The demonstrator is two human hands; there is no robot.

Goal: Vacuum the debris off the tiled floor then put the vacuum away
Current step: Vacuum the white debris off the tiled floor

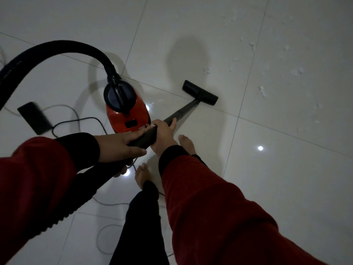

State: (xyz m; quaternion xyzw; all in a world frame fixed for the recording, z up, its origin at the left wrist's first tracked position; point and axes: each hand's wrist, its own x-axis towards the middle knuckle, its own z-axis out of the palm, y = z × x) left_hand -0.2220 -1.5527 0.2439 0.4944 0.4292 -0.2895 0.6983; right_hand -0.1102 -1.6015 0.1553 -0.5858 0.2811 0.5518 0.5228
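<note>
Nearest: bare feet on the tiled floor [286, 188], a loose power cord [107, 204] trailing around them.
Left hand [122, 145]: closed over the rear grip of the wand [179, 113], where the black hose [57, 48] joins.
Right hand [164, 135]: wrapped round the wand just ahead of the left, thumb along the tube.
Beside the hands: red canister vacuum [127, 113]; a dark flat device [34, 117] lies left of it.
Beyond: floor nozzle [200, 92] flat on the tiles.
Farthest, to the right: white debris [262, 91], scattered, apart from the nozzle. Judged: vacuuming barely under way; stowing remains.
</note>
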